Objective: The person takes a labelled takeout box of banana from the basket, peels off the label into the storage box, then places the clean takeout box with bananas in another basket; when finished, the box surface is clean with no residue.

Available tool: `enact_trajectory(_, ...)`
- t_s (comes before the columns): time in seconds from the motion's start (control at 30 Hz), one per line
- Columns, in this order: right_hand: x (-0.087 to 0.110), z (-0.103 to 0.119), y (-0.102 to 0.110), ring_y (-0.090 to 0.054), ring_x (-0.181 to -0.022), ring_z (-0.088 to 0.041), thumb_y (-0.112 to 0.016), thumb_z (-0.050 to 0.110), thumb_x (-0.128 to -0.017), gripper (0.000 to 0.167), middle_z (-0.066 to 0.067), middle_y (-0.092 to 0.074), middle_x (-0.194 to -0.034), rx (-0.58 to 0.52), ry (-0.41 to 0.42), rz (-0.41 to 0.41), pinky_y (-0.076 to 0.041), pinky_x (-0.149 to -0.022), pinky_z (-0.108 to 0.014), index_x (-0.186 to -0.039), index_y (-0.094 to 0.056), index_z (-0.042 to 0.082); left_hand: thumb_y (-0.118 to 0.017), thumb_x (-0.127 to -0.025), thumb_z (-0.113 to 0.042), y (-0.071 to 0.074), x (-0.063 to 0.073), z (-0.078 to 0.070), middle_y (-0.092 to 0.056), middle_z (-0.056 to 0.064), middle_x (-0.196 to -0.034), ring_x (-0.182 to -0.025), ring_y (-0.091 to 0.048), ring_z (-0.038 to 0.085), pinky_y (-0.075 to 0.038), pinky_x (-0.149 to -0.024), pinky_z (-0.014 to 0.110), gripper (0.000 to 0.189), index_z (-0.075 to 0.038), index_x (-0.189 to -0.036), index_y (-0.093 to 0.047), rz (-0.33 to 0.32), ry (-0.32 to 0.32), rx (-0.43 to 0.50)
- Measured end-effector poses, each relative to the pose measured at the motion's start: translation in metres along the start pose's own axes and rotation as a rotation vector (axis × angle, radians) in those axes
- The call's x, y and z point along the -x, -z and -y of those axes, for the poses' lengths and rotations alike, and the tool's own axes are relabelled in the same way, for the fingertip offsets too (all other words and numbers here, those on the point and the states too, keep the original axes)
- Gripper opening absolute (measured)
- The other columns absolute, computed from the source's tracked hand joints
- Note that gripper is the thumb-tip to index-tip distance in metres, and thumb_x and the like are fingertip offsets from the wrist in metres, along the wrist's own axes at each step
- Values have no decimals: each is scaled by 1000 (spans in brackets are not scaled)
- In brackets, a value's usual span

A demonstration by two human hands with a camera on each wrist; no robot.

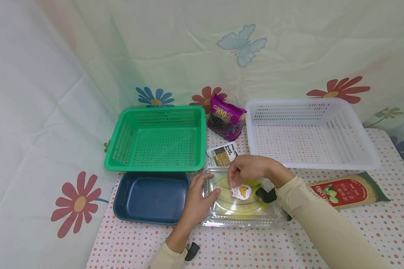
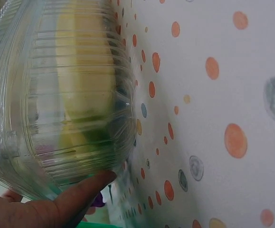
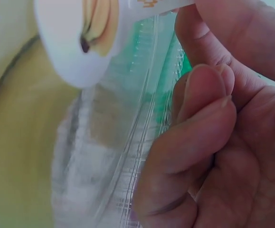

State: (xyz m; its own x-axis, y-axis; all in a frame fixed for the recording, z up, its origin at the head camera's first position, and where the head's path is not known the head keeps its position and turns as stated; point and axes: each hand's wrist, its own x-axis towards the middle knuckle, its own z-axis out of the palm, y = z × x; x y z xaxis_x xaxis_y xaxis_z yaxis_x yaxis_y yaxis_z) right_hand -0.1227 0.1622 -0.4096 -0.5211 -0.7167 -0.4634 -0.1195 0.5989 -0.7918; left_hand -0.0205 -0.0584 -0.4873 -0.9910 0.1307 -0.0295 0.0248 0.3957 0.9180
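A clear plastic clamshell box (image 1: 229, 222) of yellow bananas (image 1: 225, 203) lies on the table before me. My left hand (image 1: 196, 200) holds its left end, with the thumb over the lid; the left wrist view has a finger (image 2: 87, 190) along the ribbed side wall. Above the lid, my right hand (image 1: 249, 168) pinches the edge of a white sticker (image 1: 244, 192) with a banana picture. In the right wrist view the sticker (image 3: 68, 57) fills the top, its pinched edge between thumb and finger. Whether it is stuck down is unclear.
A green basket (image 1: 203, 149) and a blue tub (image 1: 151, 221) stand left. A white basket (image 1: 373, 157) is at the back right, a noodle pack (image 1: 350, 190) before it. A purple snack bag (image 1: 225, 119) and a small flat packet (image 1: 220, 155) lie between the baskets.
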Motion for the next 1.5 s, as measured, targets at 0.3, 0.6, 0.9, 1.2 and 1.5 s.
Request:
enact_trajectory(0.3, 0, -4, 3, -43, -65, -10, -74, 8, -84, 4, 4, -53, -69, -38, -13, 30, -37, -62, -24, -84, -75, 5, -74, -93, -24, 0, 0, -1, -35, 13, -163, -147, -39, 39, -42, -113, 59, 43, -20, -133, -61, 8, 3, 14)
enact_trajectory(0.6, 0, -6, 6, -43, -64, -10, -72, 4, -83, 3, 3, -54, -69, -84, 20, 56, -38, -61, -22, -85, -73, 2, -75, -92, -24, 0, 0, -1, -34, 13, -164, -147, -38, 39, -41, -114, 58, 44, -22, -133, -61, 5, 20, 14)
enact_trajectory(0.9, 0, -7, 8, -43, -63, -8, -69, 3, -84, 5, 3, -54, -70, -100, 29, 71, -38, -60, -21, -87, -72, 0, -74, -92, -24, -1, 0, -1, -33, 12, -164, -149, -36, 39, -38, -115, 61, 45, -22, -135, -60, 13, 25, 5)
enact_trajectory(1.2, 0, -7, 9, -44, -63, -8, -70, 5, -86, 7, 3, -55, -71, -115, 26, 64, -39, -60, -21, -89, -72, -1, -73, -93, -23, -1, 0, 0, -32, 14, -164, -149, -36, 39, -41, -114, 57, 46, -16, -136, -59, 16, 13, 6)
enact_trajectory(1.5, 0, -8, 9, -44, -65, -10, -71, 7, -89, 6, 3, -54, -72, -130, 7, 49, -39, -61, -22, -90, -73, 1, -73, -93, -23, -1, -1, 1, -31, 14, -165, -151, -33, 36, -39, -117, 55, 47, -16, -137, -59, 24, 22, 7)
